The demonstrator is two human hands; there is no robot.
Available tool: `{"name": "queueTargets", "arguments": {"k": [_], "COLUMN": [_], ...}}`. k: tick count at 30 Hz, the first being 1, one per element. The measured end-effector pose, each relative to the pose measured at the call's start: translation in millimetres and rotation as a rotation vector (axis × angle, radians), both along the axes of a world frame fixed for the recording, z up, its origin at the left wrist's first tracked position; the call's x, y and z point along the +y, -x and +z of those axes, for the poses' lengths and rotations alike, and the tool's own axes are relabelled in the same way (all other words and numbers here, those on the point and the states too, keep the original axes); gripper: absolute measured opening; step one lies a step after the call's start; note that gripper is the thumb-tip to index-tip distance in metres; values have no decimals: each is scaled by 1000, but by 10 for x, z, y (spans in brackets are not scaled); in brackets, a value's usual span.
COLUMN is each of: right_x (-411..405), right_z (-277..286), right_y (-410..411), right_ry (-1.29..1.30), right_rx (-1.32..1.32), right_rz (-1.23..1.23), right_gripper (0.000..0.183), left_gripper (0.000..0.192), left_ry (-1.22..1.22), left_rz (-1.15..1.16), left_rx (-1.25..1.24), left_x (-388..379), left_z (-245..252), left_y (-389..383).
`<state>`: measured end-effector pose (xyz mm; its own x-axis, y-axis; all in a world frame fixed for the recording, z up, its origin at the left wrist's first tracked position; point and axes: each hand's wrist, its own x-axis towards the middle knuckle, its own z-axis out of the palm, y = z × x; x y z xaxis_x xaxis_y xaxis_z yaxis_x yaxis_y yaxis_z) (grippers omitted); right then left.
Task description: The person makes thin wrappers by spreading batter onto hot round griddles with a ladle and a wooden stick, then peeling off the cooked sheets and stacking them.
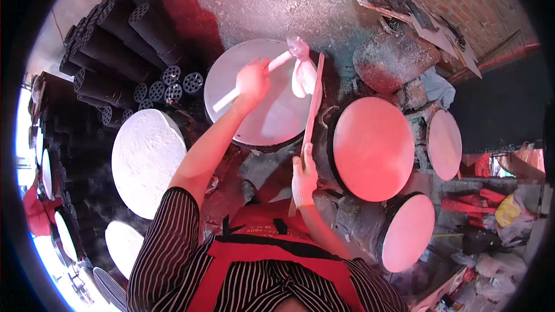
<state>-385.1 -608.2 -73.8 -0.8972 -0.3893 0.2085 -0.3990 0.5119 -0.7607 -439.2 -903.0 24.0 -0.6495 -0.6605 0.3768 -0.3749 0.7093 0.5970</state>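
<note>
My left hand grips a pale stick with a cloth bundle tied at its far end. The bundle hangs over the right part of a large round flat griddle; whether it touches is unclear. My right hand, in a white knit glove, holds a long thin wooden blade upright, and its upper end reaches past the griddle's right rim. On the left, another round griddle bears a white, rough-surfaced layer. To the right stands a smooth round griddle, lit red.
Perforated honeycomb coal briquettes are stacked at the upper left. More round plates stand at the right and lower left. A soot-marked board juts out at the upper right. Plastic bags lie lower right. Another person is at the far left.
</note>
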Motion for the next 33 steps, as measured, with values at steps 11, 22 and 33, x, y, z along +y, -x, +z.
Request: {"name": "queueTargets", "arguments": {"k": [11,22,33], "right_x": [-1334,-1205,-630], "right_z": [821,639,936], "right_y": [442,-241,383], "right_ry": [558,646,421], "right_rx": [-1043,-910,-1059], "right_rz": [43,-68,177], "right_gripper": [52,45,42], "left_gripper": [13,26,24], "left_ry": [-122,-787,-1848], "left_rz": [77,209,-115], "left_rx": [-18,364,627], "left_x": [-458,-36,523], "left_z": [96,-28,381], "left_y": [-770,-2054,-2609]}}
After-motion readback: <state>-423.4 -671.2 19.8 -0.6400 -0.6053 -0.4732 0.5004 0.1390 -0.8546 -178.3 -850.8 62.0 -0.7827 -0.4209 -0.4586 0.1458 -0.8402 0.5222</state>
